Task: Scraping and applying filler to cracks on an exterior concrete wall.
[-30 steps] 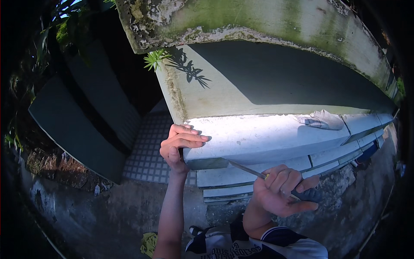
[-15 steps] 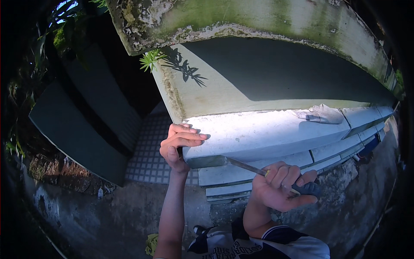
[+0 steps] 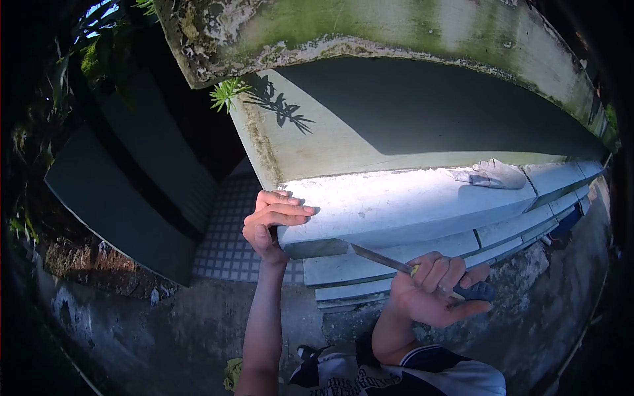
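Observation:
My left hand [image 3: 274,221] rests at the left corner of a long white slab [image 3: 396,201], its fingers stretched out over the top and the thumb lower at the end. In my right hand [image 3: 432,290] is a hand tool with a narrow flat metal blade [image 3: 383,259], a yellow collar and a dark handle [image 3: 477,291]. The blade slants up and left. Its tip lies at the slab's lower front edge, beside the greyish end face [image 3: 317,248]; whether it touches, I cannot tell. My fingers hide part of the handle.
A whitish work glove [image 3: 492,174] lies on the slab's right part. Above hangs a mossy concrete edge [image 3: 370,30], with a small green plant [image 3: 228,92] at its left. Pale steps [image 3: 429,246] run below the slab. Tiled floor [image 3: 224,237] shows at left.
My right hand has shifted slightly right and down with the tool, and the blade tip has drawn back a little. My left hand stays on the slab's corner.

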{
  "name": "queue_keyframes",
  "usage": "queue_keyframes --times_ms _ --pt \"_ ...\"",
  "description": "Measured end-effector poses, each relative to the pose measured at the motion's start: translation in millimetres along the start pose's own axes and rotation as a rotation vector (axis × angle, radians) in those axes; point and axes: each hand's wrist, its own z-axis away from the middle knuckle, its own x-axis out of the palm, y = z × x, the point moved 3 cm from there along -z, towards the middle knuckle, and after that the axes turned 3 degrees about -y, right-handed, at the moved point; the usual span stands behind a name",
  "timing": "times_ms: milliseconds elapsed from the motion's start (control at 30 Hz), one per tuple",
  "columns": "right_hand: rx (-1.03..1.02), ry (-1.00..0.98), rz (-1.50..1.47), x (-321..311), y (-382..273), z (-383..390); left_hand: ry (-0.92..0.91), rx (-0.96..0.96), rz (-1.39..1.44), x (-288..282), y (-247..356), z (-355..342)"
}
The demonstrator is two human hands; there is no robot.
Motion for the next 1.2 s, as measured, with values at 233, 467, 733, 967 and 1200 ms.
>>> queue_keyframes --times_ms 233,467,733,967,1200 --pt "0.221 0.039 0.021 9 24 28 0.021 0.027 0.031 4 2 1" --pt "-0.124 0.053 0.124 12 1 7 0.016 0.021 0.033 2 -2 -2" --pt "-0.095 -0.003 0.081 20 0 -1 0.017 0.019 0.019 1 0 -1" --pt "-0.072 -0.019 0.010 18 -7 -8 0.018 0.019 0.016 1 1 1" --pt "0.016 -0.092 -0.011 11 -2 -14 -0.009 -0.019 0.026 0 3 0"
